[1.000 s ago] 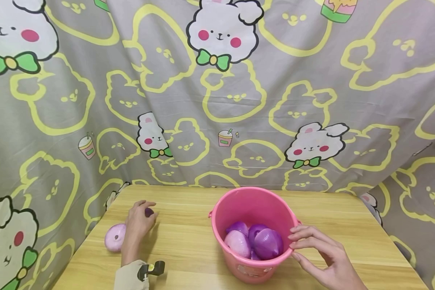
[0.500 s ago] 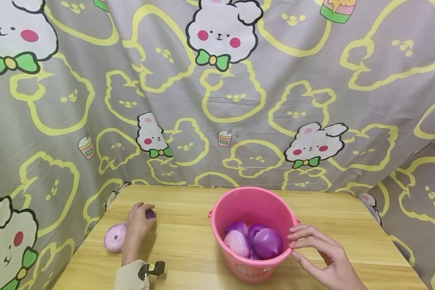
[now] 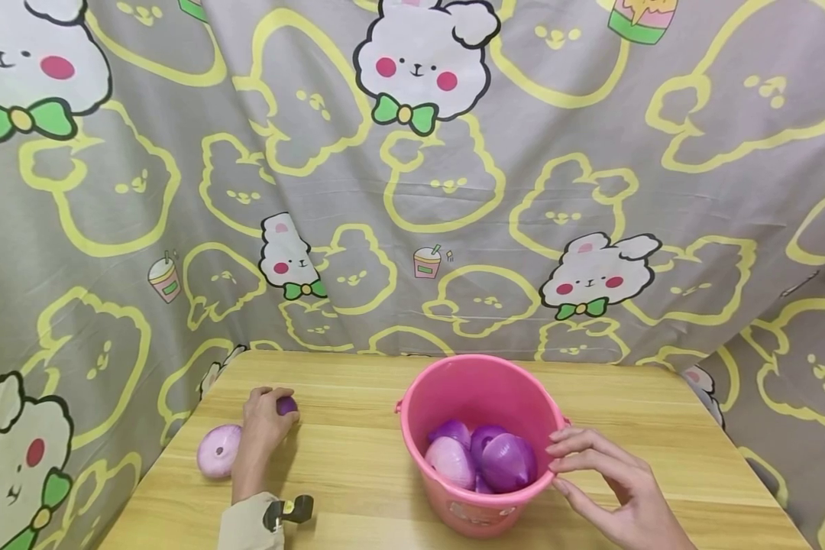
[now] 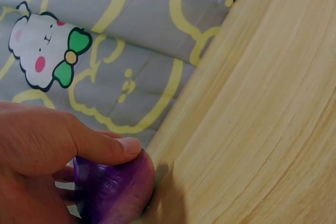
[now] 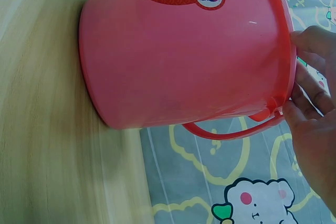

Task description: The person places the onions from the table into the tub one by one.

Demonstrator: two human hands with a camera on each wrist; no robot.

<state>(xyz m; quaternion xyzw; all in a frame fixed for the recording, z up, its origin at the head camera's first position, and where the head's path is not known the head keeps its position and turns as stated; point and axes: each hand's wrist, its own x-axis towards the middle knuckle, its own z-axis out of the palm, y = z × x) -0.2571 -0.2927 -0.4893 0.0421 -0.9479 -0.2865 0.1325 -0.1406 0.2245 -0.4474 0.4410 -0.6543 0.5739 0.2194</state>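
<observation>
At the table's left, my left hand point(image 3: 264, 422) pinches a purple onion point(image 3: 286, 406). Up close in the left wrist view, the thumb lies over the top of this onion point(image 4: 118, 187) and the other fingers are partly hidden behind it. A paler onion point(image 3: 218, 451) lies just left of that wrist. A pink bucket point(image 3: 481, 374) stands right of centre with several purple onions point(image 3: 509, 462) inside. My right hand point(image 3: 615, 489) holds the bucket's right rim between thumb and fingers; the right wrist view shows these fingers at the rim beside the handle point(image 5: 231, 136).
The wooden table point(image 3: 357, 458) runs back to a grey curtain point(image 3: 412, 191) with cartoon prints, which also hangs along both sides. A black camera mount point(image 3: 289, 513) sits on the left sleeve. Bare tabletop lies between the left hand and the bucket.
My left hand has shifted slightly, and more of the purple onion shows between its fingers. The right hand and the bucket have stayed in place.
</observation>
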